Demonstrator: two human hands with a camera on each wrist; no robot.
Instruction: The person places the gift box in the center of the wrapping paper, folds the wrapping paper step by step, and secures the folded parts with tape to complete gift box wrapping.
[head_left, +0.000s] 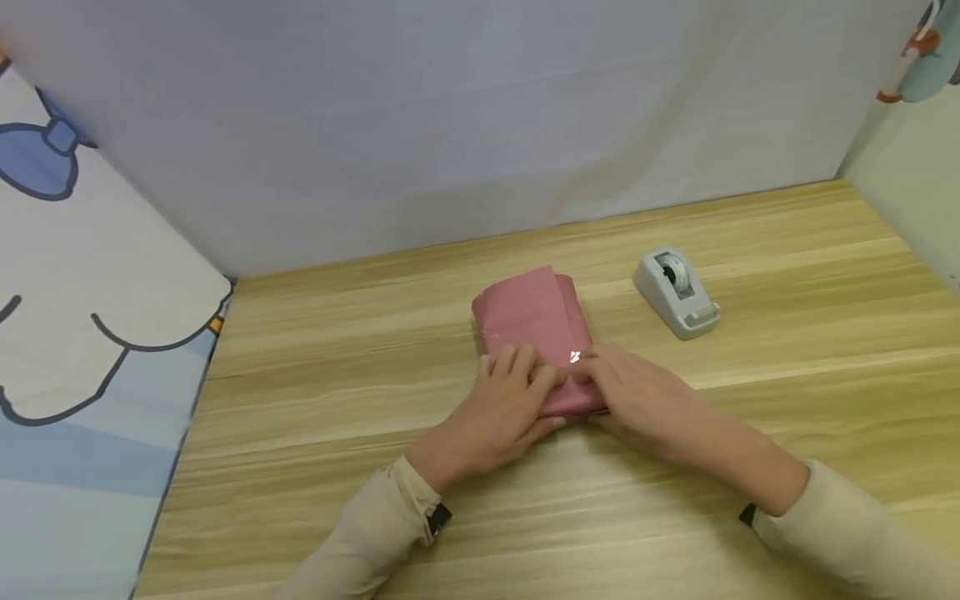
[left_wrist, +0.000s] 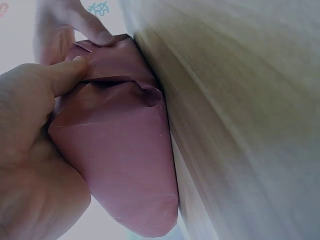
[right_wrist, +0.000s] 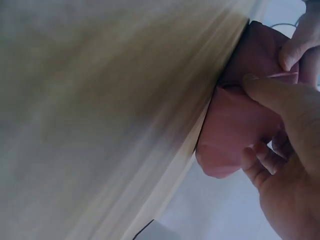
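Observation:
A package wrapped in pink paper lies flat on the wood-grain table. My left hand grips its near end from the left, fingers bent over the top. From the right, my right hand holds the same end, its fingertips close to the left ones. In the left wrist view, the left thumb presses on the folded end of the pink package, where the paper gapes in a crease. The right thumb presses the same end in the right wrist view. A small bright glint shows on top beside the right fingers.
A grey tape dispenser with a roll in it stands behind and to the right of the package. A pale wall borders the table's far edge, and a cartoon-printed panel stands along the left side.

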